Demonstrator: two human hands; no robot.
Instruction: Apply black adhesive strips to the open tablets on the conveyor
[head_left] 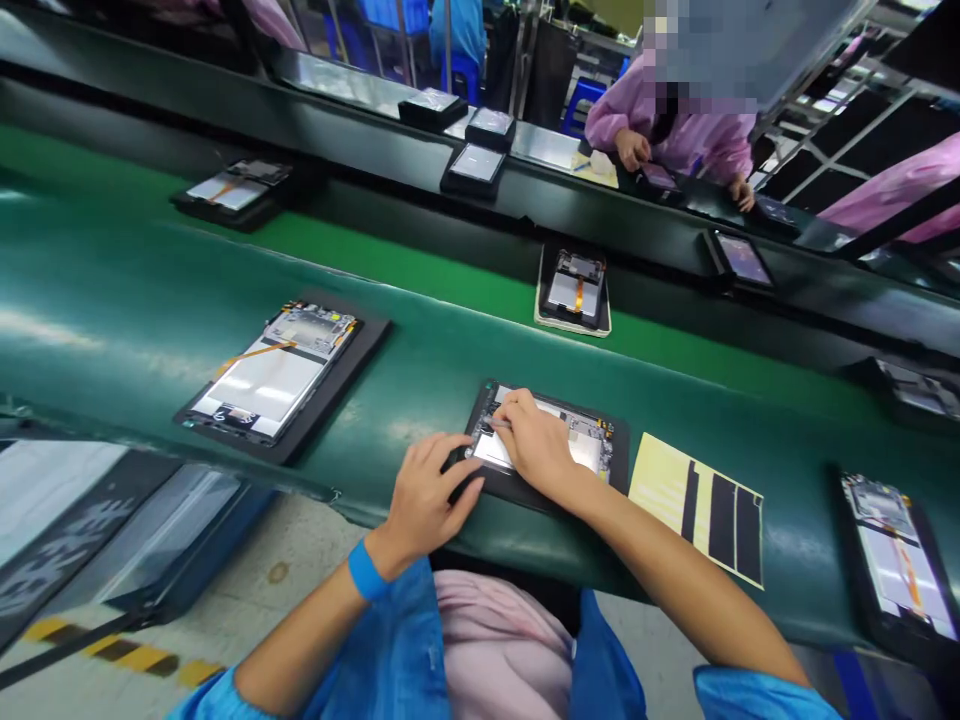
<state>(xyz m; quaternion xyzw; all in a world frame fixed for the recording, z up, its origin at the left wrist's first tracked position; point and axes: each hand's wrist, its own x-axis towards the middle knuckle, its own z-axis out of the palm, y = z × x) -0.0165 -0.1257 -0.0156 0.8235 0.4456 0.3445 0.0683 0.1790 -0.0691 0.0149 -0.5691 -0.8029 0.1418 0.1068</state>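
Note:
An opened tablet [592, 450] lies on a black foam pad [619, 470] at the green bench's edge, its circuit board and white battery showing. My right hand [532, 440] rests over its middle, the fingers pinched round a slim grey tool [498, 423] whose tip is at the tablet's left end. At the pad's left corner is my left hand [435, 490], with a blue band on the wrist; its fingers are apart, and the fingertips touch the edge. Just right of the pad lies a yellow sheet [649, 480] with black strips.
Another opened tablet [277, 375] on a pad lies to the left, and one [896, 550] at the far right. Beyond, a green conveyor [450, 275] carries more devices. Across it, a person in pink [705, 140] handles a device.

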